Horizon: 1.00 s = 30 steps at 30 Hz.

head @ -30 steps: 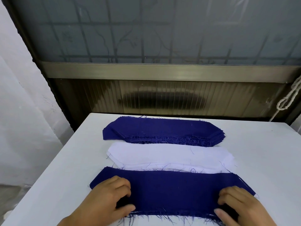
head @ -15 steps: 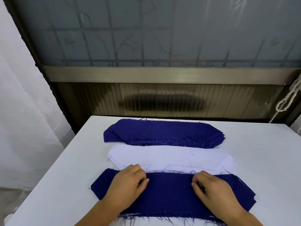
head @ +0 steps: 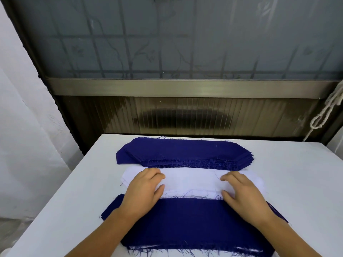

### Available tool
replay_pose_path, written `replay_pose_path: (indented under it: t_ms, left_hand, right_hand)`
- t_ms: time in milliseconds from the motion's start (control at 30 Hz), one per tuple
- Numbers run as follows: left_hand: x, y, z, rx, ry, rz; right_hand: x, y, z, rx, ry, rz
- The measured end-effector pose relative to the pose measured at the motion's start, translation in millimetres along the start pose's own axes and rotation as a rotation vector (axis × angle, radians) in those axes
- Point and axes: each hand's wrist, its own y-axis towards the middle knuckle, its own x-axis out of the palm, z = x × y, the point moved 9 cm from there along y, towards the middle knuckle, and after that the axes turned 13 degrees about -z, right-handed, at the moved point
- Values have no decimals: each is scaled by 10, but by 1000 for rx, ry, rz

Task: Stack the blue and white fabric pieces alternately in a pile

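Three groups of fabric are laid in a row on the white desk [head: 65, 201]: a blue stack [head: 183, 153] at the far side, a white stack [head: 193, 179] in the middle, and a near pile [head: 187, 221] topped with blue. Both hands are placed on the white stack, the left hand [head: 143, 188] near its left end and the right hand [head: 243, 193] near its right end. Each grip is narrow, with fingers curled onto the top white piece and thumb at its near edge.
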Motion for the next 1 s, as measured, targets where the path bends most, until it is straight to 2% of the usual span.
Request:
replay_pose_path:
  t_ms: [167, 533, 633, 767, 1000]
  left_hand:
    - [236, 23, -14, 4, -66, -95]
    - [219, -34, -23, 10, -135, -25]
    - [258, -29, -156, -77, -256, -49]
    - [309, 15, -283, -187, -410, -106]
    - [323, 147, -363, -339, -367, -218]
  right_hand:
    - [195, 104, 61, -23, 37, -77]
    - [188, 83, 154, 29, 107, 15]
    - [153, 158, 172, 27, 126, -4]
    - [153, 286, 270, 117, 234, -51]
    - [201, 201, 350, 165, 493, 58]
